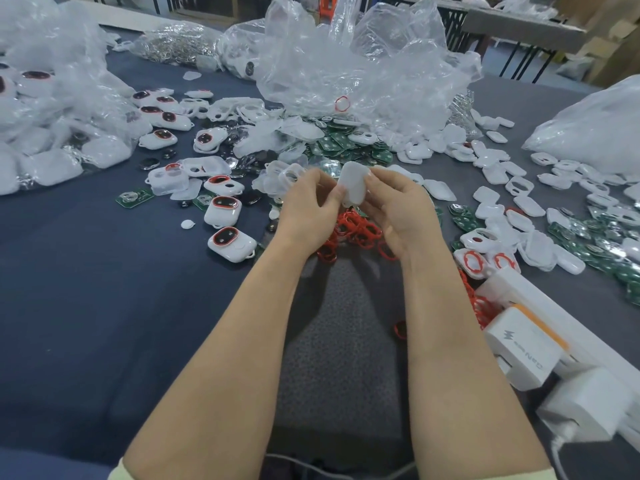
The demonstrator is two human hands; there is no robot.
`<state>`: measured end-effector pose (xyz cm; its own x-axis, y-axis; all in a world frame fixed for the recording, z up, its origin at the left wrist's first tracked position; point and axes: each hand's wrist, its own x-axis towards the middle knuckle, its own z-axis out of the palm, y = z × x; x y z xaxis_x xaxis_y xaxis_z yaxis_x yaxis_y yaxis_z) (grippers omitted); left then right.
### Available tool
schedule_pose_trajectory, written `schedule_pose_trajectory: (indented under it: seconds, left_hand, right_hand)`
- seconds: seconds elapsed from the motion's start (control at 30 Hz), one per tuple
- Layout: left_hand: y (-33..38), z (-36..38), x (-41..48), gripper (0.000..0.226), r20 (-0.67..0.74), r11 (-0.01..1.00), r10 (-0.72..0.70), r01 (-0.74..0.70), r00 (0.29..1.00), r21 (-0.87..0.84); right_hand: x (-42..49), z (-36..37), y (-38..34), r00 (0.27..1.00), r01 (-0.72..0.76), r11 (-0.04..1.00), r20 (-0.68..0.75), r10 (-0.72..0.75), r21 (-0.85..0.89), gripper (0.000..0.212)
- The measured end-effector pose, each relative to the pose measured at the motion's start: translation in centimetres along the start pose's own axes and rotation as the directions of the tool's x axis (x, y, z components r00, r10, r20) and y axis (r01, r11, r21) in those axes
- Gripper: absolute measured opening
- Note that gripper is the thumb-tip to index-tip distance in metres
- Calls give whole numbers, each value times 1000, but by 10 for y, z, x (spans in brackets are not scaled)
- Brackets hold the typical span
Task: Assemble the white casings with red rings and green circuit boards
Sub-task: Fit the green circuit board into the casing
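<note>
Both hands hold one white casing (352, 183) above the table's middle. My left hand (308, 206) pinches its left edge with thumb and fingers. My right hand (398, 206) grips its right side. The casing's smooth back faces me; its inside is hidden. Right below the hands lies a heap of red rings (356, 233). Green circuit boards (349, 147) are piled just behind the hands, with more green boards (595, 244) at the right.
Finished casings with red rings (231, 244) lie to the left. Loose white shells (498, 168) are scattered at the right. Crumpled clear plastic bags (346, 64) fill the back and left. A white power strip with chargers (526, 348) sits at the lower right.
</note>
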<state>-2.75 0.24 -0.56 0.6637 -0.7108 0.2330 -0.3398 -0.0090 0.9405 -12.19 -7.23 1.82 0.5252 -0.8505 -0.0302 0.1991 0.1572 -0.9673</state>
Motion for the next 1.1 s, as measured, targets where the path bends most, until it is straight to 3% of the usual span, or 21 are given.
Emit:
schedule_pose_trajectory:
  seconds: [0.17,0.4,0.57,0.67,0.77,0.87,0.97,1.1]
  left_hand:
    - [0,2,0,7,-33,998,62,-61,998,23]
    - [6,0,-4,10,-36,990,-82,77,996,-117]
    - [7,-4,-5,15,-44,939,-177,155,983,-307]
    - [5,-4,-4,14,-27,937,-164,147,986,-318]
    - [3,-4,-3,14,-83,970,-117,96,990,-223]
    - [3,-6,1,19,-159,992,-14,-7,987,-129]
    - [1,-9,4,9,-205,998,39,-49,978,-46]
    - [-3,-6,4,6,-224,998,38,-47,974,-33]
  right_hand:
    - [2,8,5,998,33,999,-49,-33,-16,19]
    - [4,13,12,998,20,997,-56,-16,76,15]
    - [4,10,17,996,90,959,15,-89,-270,12]
    - [3,12,19,989,131,941,-26,-147,-313,20]
    - [3,12,20,979,179,904,-17,-201,-388,22]
    - [3,9,18,972,231,827,97,-212,-512,18]
    - [1,8,17,965,260,767,151,-213,-586,13]
    - [-3,11,16,966,259,803,162,-203,-536,10]
